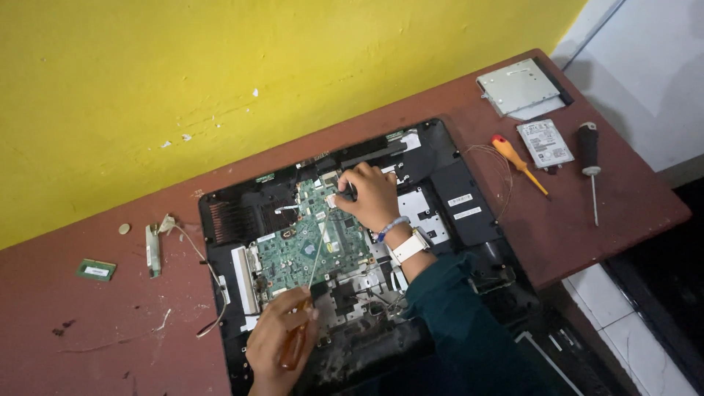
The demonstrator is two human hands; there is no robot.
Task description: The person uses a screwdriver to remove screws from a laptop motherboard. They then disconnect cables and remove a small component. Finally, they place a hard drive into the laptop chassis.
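On the reddish desk (88, 323), inside the opened black laptop shell (447, 183): green circuit board (312, 246) under a screwdriver (304, 308) clenched in the left hand (279, 341), right hand (370, 194) pinching a small connector at its top edge — risk of slipping, gouging traces.

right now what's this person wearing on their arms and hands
Both hands are bare, no gloves. The right hand comes out of a dark teal long sleeve pushed back from the wrist, which carries a watch with a white strap and a thin blue and white bracelet just above it. The left hand shows no ring or band, and its sleeve is out of view.
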